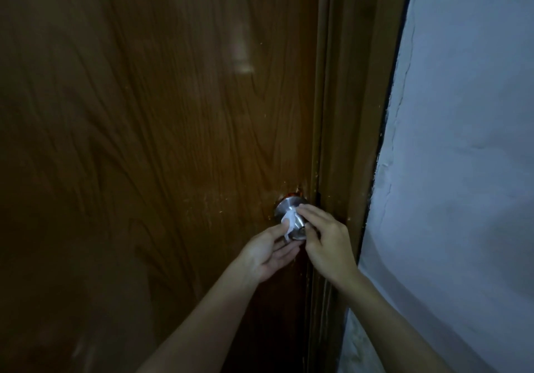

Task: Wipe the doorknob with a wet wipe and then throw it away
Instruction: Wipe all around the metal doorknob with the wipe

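Both hands were up at the doorknob with the wipe pressed on it

The metal doorknob (289,216) sat near the right edge of a brown wood-grain door (161,130), right next to the door frame (346,112), with a pale wall (462,170) off to the right. The white wet wipe (289,220) was draped over the front of the knob, bunched up and hanging down a bit. The right hand (323,237) had its fingers curled over the knob, fingertips pinning the wipe against the metal. The left hand (267,252) was palm-up just under the knob, fingers loosely open, thumb touching the wipe's left edge. Lighting was pretty dim.
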